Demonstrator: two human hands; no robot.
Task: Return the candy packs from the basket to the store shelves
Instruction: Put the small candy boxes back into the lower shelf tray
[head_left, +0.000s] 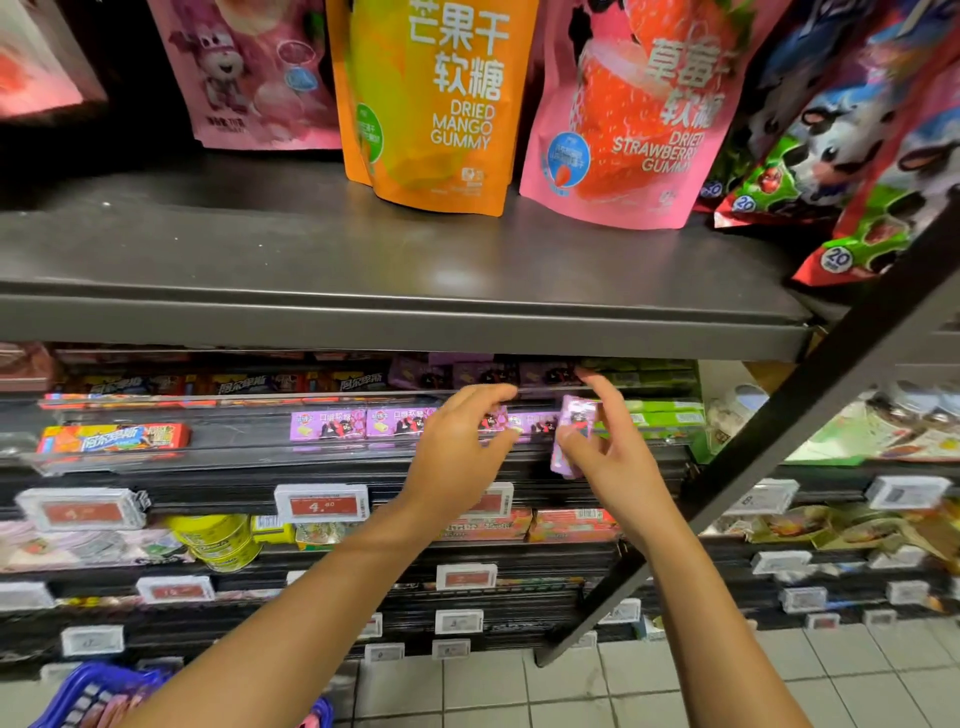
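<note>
A purple candy pack (571, 434) is held upright and slightly tilted in the right hand (608, 447), pinched between the thumb at its lower left edge and the fingers curled round its right side, with the index finger stretched up past its top toward the shelf. The pack is a small, flat, glossy carton. It is kept just in front of a row of matching purple packs (363, 423) lying on their long sides behind a clear plastic shelf lip. The left hand (457, 447) is raised just beside it, its fingers bent over the row and its thumb close to one pack there; whether anything is actually pinched cannot be told, as the fingertips are blurred. A dull grey metal shelf (363, 260) is seen above, on which soft orange mango gummy pouches (436, 104) and pink strawberry gummy pouches (634, 119) stand. A blue plastic basket (98, 691) is seen at the lower left, partly hidden by the left forearm
</note>
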